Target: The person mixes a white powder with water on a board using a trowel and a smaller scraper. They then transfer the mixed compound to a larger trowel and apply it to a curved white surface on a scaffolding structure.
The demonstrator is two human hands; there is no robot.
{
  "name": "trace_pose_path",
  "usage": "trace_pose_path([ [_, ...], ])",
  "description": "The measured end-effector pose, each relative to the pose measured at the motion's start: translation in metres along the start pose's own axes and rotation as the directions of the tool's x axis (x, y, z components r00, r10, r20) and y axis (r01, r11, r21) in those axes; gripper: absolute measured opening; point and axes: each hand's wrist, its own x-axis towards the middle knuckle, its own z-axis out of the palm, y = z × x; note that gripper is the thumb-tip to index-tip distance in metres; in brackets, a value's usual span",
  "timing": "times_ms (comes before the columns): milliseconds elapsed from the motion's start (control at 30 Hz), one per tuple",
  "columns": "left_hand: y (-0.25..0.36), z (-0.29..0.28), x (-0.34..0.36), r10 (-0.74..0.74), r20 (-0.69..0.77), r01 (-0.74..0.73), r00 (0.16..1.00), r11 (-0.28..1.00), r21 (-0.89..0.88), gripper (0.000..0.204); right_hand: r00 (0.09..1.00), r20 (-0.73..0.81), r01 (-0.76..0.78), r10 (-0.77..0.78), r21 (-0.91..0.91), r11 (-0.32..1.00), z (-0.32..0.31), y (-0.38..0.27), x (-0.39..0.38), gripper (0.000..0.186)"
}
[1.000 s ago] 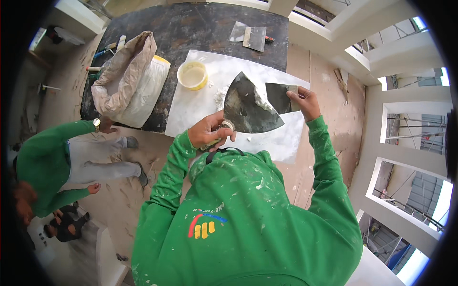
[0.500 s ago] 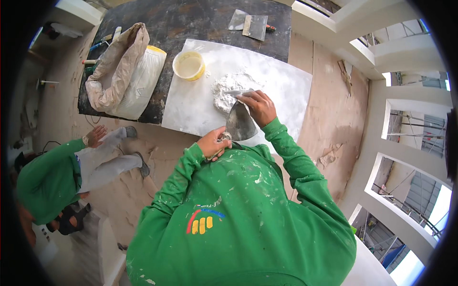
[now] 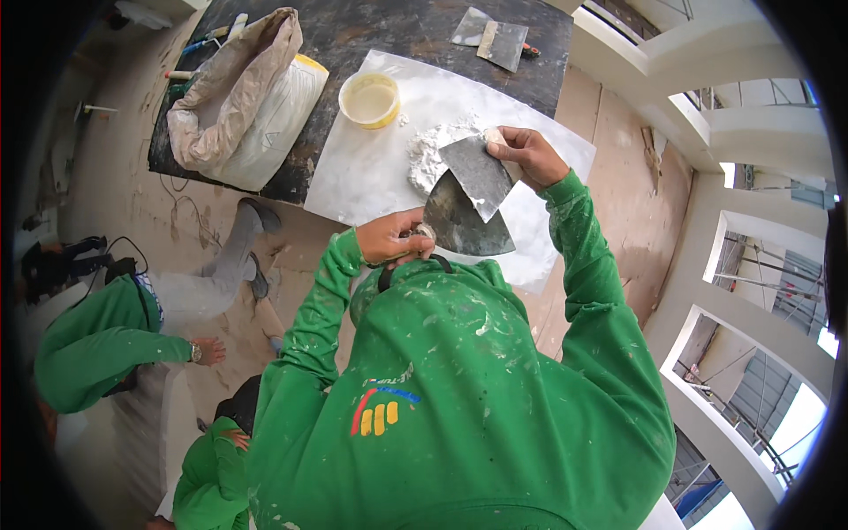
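Note:
My left hand (image 3: 393, 237) is closed round the handle of a trowel (image 3: 461, 228), its broad, smeared metal blade angled out to the right. Between the thumb and fingers of my right hand (image 3: 534, 159) is a thin square metal scraper blade (image 3: 477, 172), pinched at its upper right corner. Its lower part overlaps the trowel blade from my view; whether the two touch I cannot tell. Behind them a heap of white powdery material (image 3: 427, 157), partly hidden by the scraper blade, lies on a whitish board (image 3: 340, 185).
A round yellowish tub (image 3: 395, 115) stands on the board. To its left is an open paper sack (image 3: 208, 146) on the dark table (image 3: 424, 26). Flat scrapers (image 3: 503, 46) lie at the back. One person in green (image 3: 115, 340) is at the left, another (image 3: 212, 481) at lower left.
My right hand has lifted the scraper blade off the powder, toward the right, turning its flat face up over the trowel. The trowel has swung rightward. Another person has come into view at lower left.

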Motion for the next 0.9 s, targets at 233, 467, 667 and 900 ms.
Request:
trace_pose_path([
  [233, 0.011, 0.015, 0.003, 0.087, -0.124, -0.115, 0.988, 0.964, -0.240, 0.038, 0.848, -0.483, 0.064, -0.218, -0.314, 0.947, -0.038, 0.006, -0.045, 0.037],
  [467, 0.010, 0.044, 0.048, 0.232, -0.060, -0.216, 0.971, 0.739, -0.638, 0.043, 0.096, -0.773, 0.875, -0.627, -0.235, 0.423, 0.085, 0.030, -0.073, 0.036],
  [667, 0.043, 0.046, 0.041, 0.277, 0.011, -0.219, 0.961, 0.781, -0.585, 0.045, 0.446, -0.192, 0.341, -0.874, -0.866, 0.365, 0.053, 0.048, -0.093, 0.039],
  [900, 0.057, 0.064, 0.046, 0.109, -0.531, -0.123, 0.840, 0.992, 0.009, 0.035, 0.425, 0.096, 0.215, -0.900, -0.977, -0.003, 0.033, 0.028, -0.118, 0.051],
])
